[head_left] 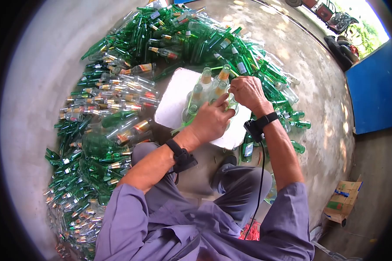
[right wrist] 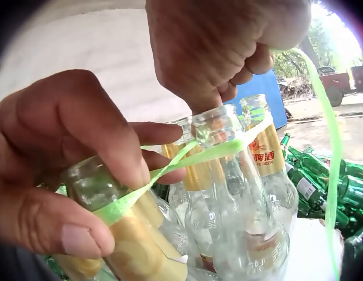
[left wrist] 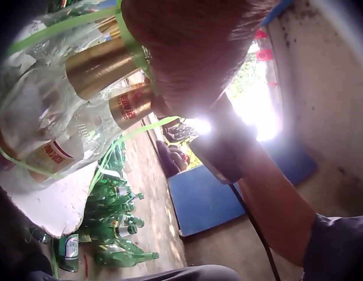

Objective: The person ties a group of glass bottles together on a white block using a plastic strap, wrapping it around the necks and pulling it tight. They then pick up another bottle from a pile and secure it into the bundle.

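Note:
A cluster of clear glass beer bottles with gold neck labels stands upright on a white board before the person. Green plastic strap runs around their necks. My left hand is at the near side of the cluster; in the right wrist view, its thumb and index finger pinch the strap against a bottle neck. The right hand is curled above the far right bottles, gripping the strap, and a loose length hangs from it. Its fingertips are partly hidden behind a bottle mouth.
Piles of green and clear bottles lie on the floor to the left, behind and right of the board. A blue panel leans at the right. A cardboard box lies near the right edge. A black cable hangs from the right wristband.

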The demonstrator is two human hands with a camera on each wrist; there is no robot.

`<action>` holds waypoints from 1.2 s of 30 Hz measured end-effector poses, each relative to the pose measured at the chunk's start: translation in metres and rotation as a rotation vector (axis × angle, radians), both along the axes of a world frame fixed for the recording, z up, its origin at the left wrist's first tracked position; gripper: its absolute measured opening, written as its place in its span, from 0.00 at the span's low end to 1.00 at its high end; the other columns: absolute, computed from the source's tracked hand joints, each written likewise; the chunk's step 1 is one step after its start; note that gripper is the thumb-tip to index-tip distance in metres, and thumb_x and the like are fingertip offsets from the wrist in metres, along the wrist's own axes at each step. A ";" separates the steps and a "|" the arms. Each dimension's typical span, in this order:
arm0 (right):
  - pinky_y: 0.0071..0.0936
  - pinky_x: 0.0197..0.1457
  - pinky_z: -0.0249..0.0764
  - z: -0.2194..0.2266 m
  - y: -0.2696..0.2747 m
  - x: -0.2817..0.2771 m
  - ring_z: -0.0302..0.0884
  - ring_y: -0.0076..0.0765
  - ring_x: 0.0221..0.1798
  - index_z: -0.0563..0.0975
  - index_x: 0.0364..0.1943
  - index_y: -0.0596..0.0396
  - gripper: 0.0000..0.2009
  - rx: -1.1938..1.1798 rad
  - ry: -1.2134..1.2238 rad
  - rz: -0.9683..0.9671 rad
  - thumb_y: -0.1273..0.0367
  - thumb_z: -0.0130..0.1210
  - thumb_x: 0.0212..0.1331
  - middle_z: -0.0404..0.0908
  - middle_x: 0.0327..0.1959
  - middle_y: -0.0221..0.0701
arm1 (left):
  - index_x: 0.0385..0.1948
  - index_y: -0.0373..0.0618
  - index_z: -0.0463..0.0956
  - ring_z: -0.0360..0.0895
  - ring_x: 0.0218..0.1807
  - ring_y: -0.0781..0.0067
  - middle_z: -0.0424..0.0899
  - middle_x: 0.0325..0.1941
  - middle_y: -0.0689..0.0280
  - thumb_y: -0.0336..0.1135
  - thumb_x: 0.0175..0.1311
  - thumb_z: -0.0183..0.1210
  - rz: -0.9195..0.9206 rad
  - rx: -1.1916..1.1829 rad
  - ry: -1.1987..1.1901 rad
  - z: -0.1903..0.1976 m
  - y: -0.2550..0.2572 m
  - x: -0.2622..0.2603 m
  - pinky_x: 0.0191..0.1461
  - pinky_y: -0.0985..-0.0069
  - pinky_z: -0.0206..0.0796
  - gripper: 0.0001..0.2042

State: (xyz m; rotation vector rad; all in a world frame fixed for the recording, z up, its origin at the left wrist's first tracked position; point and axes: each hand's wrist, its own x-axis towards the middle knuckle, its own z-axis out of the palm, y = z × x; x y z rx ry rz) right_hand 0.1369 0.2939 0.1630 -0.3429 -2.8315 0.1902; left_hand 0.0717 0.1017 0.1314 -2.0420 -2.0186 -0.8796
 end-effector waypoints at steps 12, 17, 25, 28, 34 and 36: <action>0.41 0.42 0.78 -0.023 -0.005 0.028 0.85 0.51 0.35 0.85 0.32 0.57 0.14 -0.373 0.127 -0.426 0.59 0.68 0.53 0.86 0.29 0.43 | 0.44 0.46 0.79 0.71 0.69 0.57 0.83 0.52 0.57 0.34 0.55 0.62 0.052 -0.044 0.013 -0.002 -0.001 0.003 0.54 0.56 0.74 0.14; 0.38 0.41 0.78 -0.050 -0.016 0.036 0.85 0.46 0.34 0.84 0.32 0.61 0.16 -0.512 0.327 -0.532 0.59 0.67 0.55 0.86 0.29 0.42 | 0.49 0.47 0.80 0.72 0.68 0.59 0.84 0.52 0.58 0.36 0.55 0.62 0.066 -0.043 0.015 -0.004 0.000 0.003 0.56 0.57 0.75 0.17; 0.23 0.32 0.67 -0.092 -0.018 0.038 0.68 0.16 0.29 0.81 0.29 0.64 0.11 -1.121 0.746 -0.394 0.69 0.63 0.63 0.78 0.23 0.25 | 0.45 0.45 0.80 0.73 0.66 0.62 0.83 0.52 0.61 0.36 0.54 0.64 0.057 -0.055 -0.016 0.001 0.000 0.003 0.61 0.61 0.72 0.16; 0.14 0.23 0.53 -0.111 -0.016 0.038 0.57 0.08 0.21 0.83 0.32 0.54 0.07 -1.191 0.779 -0.346 0.67 0.61 0.66 0.71 0.20 0.11 | 0.45 0.44 0.79 0.73 0.66 0.61 0.83 0.51 0.61 0.37 0.54 0.64 0.043 -0.044 -0.037 0.002 -0.001 0.003 0.61 0.60 0.71 0.16; 0.30 0.70 0.58 -0.109 -0.015 0.052 0.69 0.18 0.28 0.84 0.29 0.59 0.13 -1.248 0.613 -0.355 0.64 0.60 0.65 0.76 0.20 0.20 | 0.42 0.43 0.81 0.75 0.64 0.58 0.85 0.49 0.59 0.37 0.57 0.65 0.010 -0.091 -0.135 0.007 0.001 0.000 0.63 0.60 0.70 0.13; 0.23 0.53 0.69 -0.114 -0.007 0.054 0.72 0.16 0.32 0.86 0.37 0.60 0.12 -1.072 0.535 -0.307 0.64 0.60 0.66 0.82 0.27 0.21 | 0.41 0.41 0.82 0.77 0.61 0.57 0.85 0.48 0.58 0.37 0.60 0.64 -0.052 -0.134 -0.241 0.012 0.006 -0.012 0.61 0.62 0.71 0.12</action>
